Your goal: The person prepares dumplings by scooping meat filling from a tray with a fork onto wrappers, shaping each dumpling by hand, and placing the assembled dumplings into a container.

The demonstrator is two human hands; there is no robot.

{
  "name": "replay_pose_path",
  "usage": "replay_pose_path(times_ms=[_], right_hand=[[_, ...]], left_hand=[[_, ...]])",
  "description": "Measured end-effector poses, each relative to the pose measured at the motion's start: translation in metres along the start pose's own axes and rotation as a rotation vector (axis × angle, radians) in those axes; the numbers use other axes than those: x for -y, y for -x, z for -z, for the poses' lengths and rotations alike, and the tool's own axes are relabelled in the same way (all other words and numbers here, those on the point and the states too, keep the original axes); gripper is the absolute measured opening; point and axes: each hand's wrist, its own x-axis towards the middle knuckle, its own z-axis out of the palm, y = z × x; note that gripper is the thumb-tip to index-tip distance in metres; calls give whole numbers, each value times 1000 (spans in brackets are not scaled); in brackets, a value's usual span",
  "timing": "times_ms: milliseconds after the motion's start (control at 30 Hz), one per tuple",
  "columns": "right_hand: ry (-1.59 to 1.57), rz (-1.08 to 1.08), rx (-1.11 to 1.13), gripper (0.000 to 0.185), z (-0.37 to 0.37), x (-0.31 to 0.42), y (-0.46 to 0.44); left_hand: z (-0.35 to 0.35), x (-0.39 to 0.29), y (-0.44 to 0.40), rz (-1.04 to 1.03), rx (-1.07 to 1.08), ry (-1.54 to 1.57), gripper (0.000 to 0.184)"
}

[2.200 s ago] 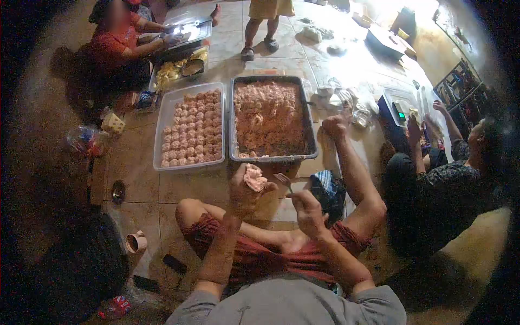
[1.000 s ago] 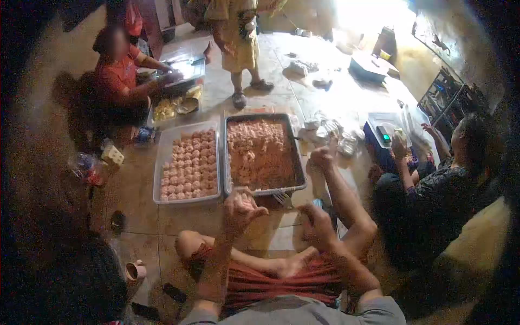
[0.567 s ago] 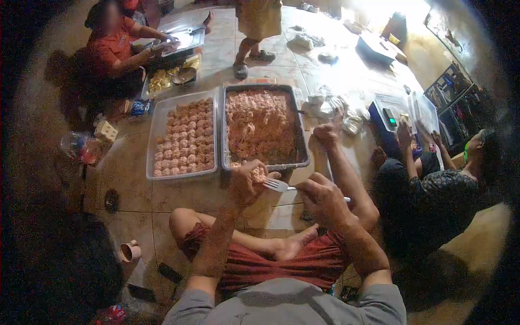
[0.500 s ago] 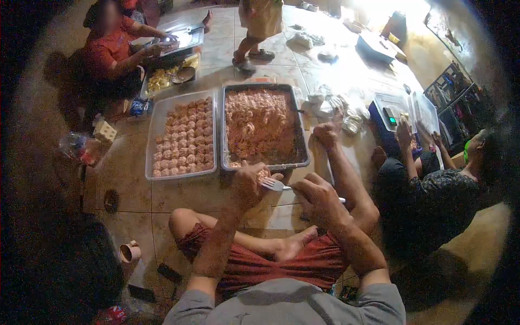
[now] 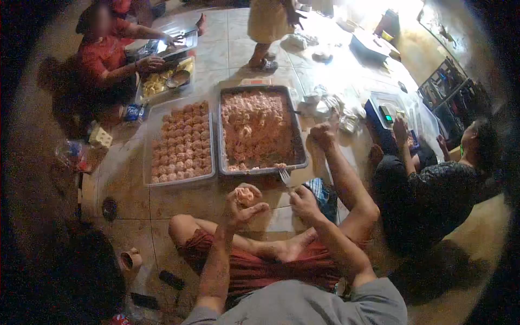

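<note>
My left hand cups a lump of pinkish ground meat mixture, fingers curled around it and thumb out to the side. In my right hand is a fork, tines pointing away from me, at the near rim of a dark rectangular pan. A small bit of the mixture sits on that rim by the tines. More ground meat mixture fills the pan, thinner toward the near side. Left of the pan, a clear plastic tub holds rows of shaped meatballs.
At the upper left a person in red works over a tray and a container of yellowish pieces. Another person sits at right by a scale with a green display. Someone stands beyond the pan. A mug lies at lower left.
My hands have moved apart. My left hand has come down toward me with the meat lump; the fork has swung from the lump to the pan's near rim.
</note>
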Motion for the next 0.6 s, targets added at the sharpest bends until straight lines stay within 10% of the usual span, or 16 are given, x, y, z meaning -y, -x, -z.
replay_pose_path(times_ms=[167, 233, 467, 600], right_hand=[[183, 167, -130, 9, 32, 113, 56], [414, 612, -148, 5, 33, 137, 66], [451, 537, -87, 4, 49, 161, 80], [415, 548, -86, 6, 47, 157, 79]], left_hand=[[-7, 16, -4, 51, 22, -247, 31], [-27, 5, -17, -23, 18, -437, 29], [-15, 21, -28, 16, 46, -888, 31], [-29, -27, -30, -202, 156, -507, 38]])
